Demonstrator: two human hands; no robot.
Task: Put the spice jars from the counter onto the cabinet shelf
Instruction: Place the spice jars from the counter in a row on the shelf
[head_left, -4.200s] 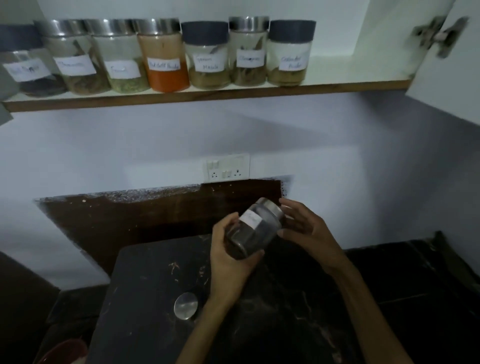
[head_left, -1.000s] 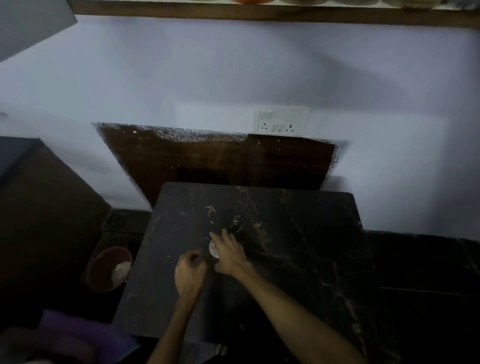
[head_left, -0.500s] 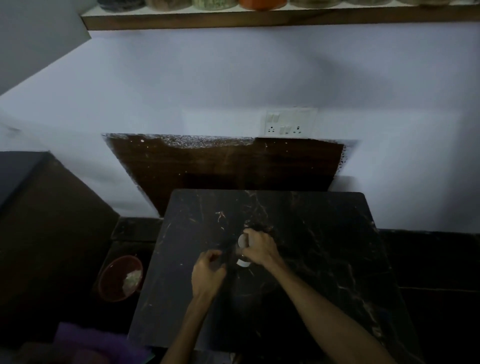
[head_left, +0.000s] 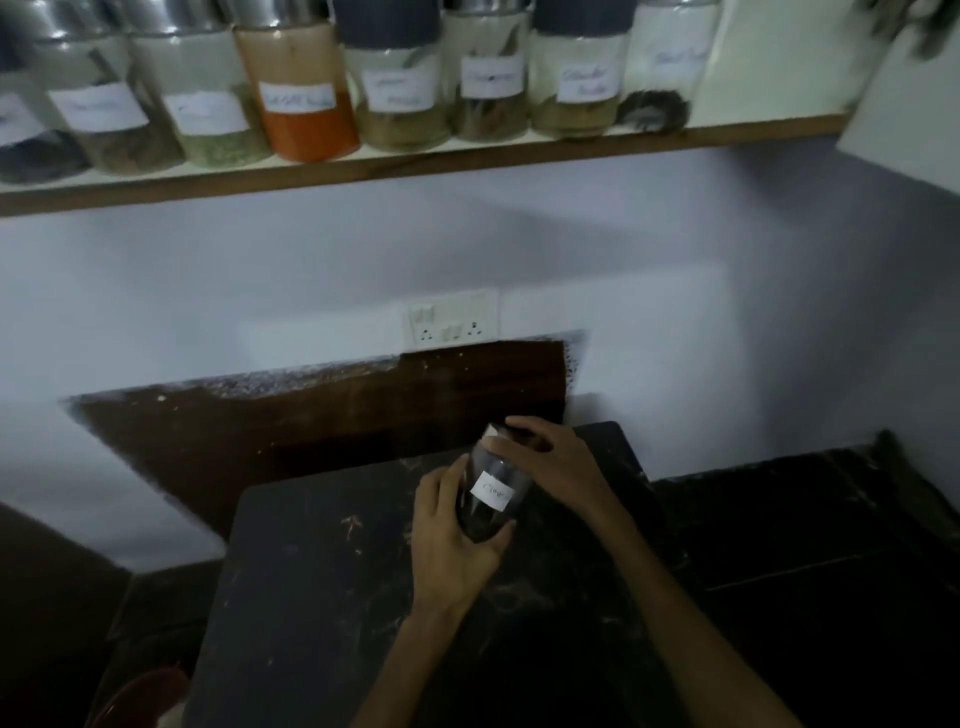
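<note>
Spice jar (head_left: 491, 493) held above counter (head_left: 322, 571), between both hands. Left hand (head_left: 452, 540) fingers wrapped round lower body; right hand (head_left: 556, 462) fingers curled over lid end. Long axis tilted, lid up-right, away from person. Cabinet shelf (head_left: 415, 166) well above fingers, free gap at right end. Jar clear, smooth, cylindrical, white paper label, dark contents. Right hand nearer gap.

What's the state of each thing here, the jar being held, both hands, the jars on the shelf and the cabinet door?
Held jar: tilted, off the counter, lid on.
Left hand: grips the jar's base.
Right hand: curled over the lid.
Shelf jars: upright in a row, lidded.
Cabinet door: open.
</note>
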